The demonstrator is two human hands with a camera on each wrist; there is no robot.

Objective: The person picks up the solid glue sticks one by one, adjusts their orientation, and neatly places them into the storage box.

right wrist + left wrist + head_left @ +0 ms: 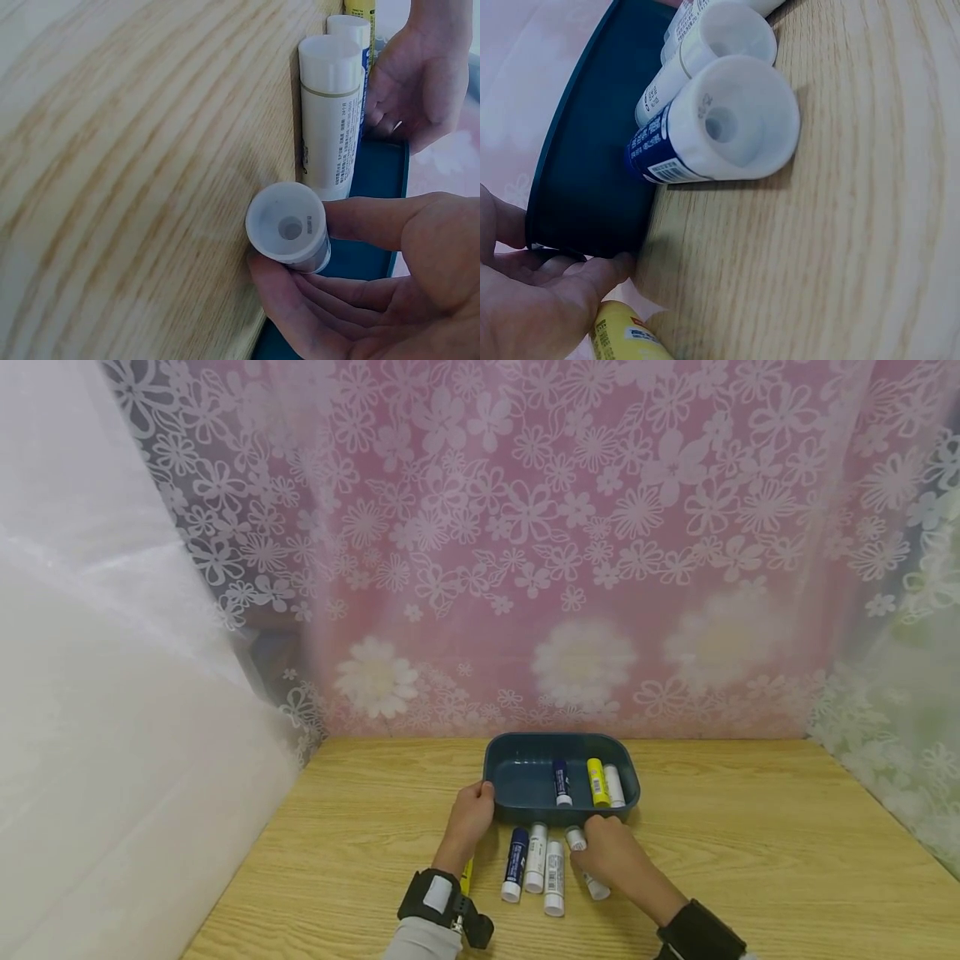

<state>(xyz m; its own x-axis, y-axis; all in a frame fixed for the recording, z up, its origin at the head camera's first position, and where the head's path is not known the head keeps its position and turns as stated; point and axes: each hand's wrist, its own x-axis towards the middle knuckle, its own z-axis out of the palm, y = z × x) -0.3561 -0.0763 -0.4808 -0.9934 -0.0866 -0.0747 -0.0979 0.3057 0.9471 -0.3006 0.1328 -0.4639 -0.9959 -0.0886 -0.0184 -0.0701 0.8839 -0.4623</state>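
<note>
Your L hand (472, 811) has fingers clamped on the bin's (517, 781) L end, prob. to steady it, & your R hand (613, 853) has fingers round a white tube (289, 227) at its near side.

Head view: soft, even, fairly bright light, slightly hazy; white sheet (112, 693) on the left is palest, flowered curtain (562, 518) has a faint milky sheen, sides look wide-angle stretched, label print too small to read. Left wrist view: dimmer, cool cast, tray (585, 135) wall nearly black, soft shadow beside the blue glue stick (654, 154) on the table (817, 262). Right wrist view: similarly muted, background washed out at right.
</note>
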